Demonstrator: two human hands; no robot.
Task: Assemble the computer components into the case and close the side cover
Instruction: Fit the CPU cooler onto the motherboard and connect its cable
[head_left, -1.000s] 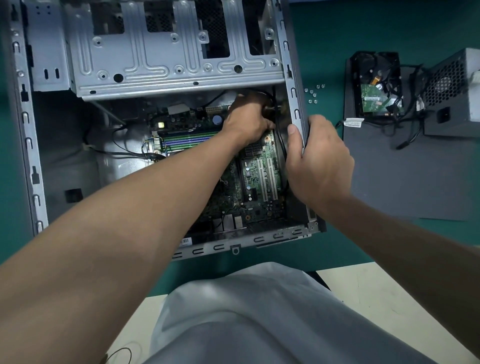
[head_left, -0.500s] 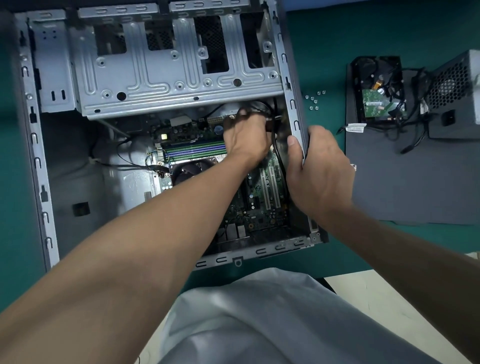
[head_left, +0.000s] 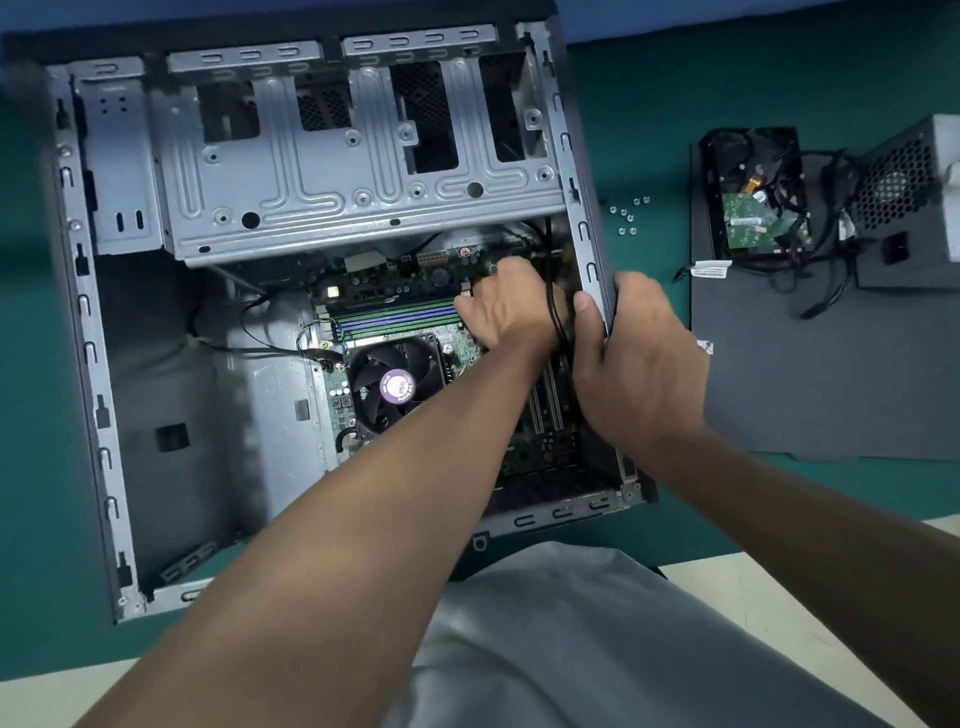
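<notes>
Case lies open; your right hand clasps its three-o'clock wall; your left hand sits on the motherboard, grip state hidden.

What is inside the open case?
A motherboard with a fan and memory sticks; the left hand reaches in. Its arm covers part of the board; its fingers are hidden.

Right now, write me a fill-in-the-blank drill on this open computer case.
The left hand works ___ the case. The right hand grips the case's ___ edge. The fan's sticker is ___. The screws lie on the ___ mat.
Missing: inside; right; purple; green.
</notes>
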